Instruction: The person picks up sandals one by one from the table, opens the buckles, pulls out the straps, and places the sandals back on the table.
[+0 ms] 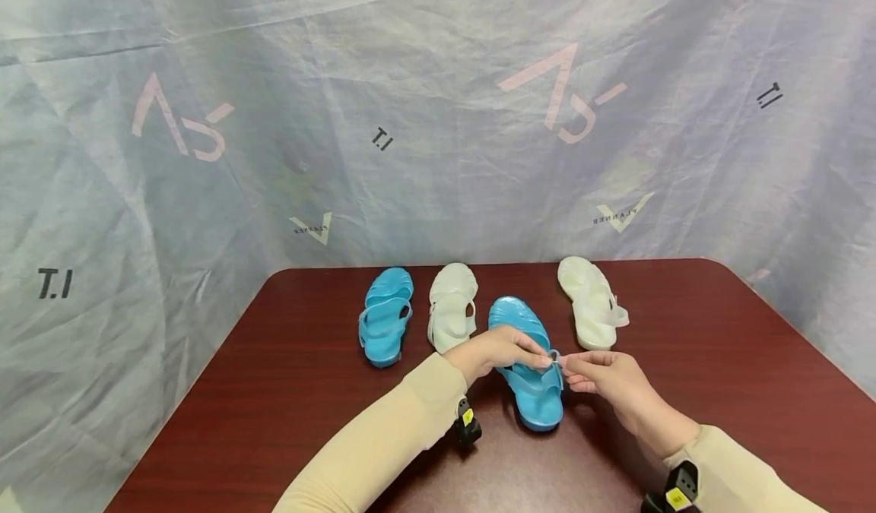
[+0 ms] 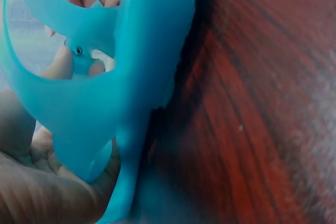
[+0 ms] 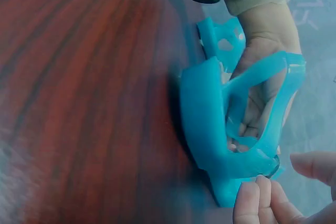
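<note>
A blue sandal (image 1: 537,399) stands on the table, toe pointing away from me. My left hand (image 1: 503,349) reaches across it and pinches its ankle strap (image 2: 79,66) beside a small metal buckle pin (image 2: 79,51). From the right, my right hand (image 1: 609,384) holds its fingertips at the strap end by the buckle (image 1: 554,357). The right wrist view has its curled fingers (image 3: 260,192) against the strap, with a small gap to the thumb. Fingers partly hide the buckle.
Behind and left stand another blue sandal (image 1: 385,323) and a white sandal (image 1: 452,300). A second white sandal (image 1: 590,304) stands back right, its strap sticking out sideways. The dark red table (image 1: 274,406) ends at a grey printed cloth (image 1: 438,118).
</note>
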Tool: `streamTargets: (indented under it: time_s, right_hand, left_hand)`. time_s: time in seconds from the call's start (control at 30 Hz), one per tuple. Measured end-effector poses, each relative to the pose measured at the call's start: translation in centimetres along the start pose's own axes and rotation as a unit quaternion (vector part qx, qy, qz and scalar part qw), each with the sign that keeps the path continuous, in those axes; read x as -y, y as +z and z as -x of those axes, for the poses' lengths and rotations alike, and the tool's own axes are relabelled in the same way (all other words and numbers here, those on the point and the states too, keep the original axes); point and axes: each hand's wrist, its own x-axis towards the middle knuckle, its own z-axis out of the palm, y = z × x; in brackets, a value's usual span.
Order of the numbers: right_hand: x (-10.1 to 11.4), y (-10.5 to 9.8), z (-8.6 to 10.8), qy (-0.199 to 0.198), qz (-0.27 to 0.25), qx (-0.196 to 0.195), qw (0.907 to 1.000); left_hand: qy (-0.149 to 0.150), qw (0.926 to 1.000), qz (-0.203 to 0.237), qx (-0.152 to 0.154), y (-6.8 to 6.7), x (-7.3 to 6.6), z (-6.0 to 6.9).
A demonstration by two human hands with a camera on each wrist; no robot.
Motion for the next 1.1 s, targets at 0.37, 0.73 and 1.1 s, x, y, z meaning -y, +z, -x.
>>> streamTargets:
  time_s: [0.37,0.73,1.1]
  right_hand:
    - [-0.1,0.2,-1.0,0.000,0.040,-0.016,0.9991]
    - [0.8,0.1,-1.7,-0.025,0.105,-0.023,0.9939]
    - [0.8,-0.3,-3.1,-0.025,0.076,0.026,0.9965]
  left_hand:
    - [-0.013,0.9999,0.001,0.000,0.2,0.2,0.2]
    - [-0.032,0.9994,0.000,-0.011,0.0,-0.4,0.0]
    - [-0.040,0.9979,0.024,-0.045,0.8,-0.8,0.2]
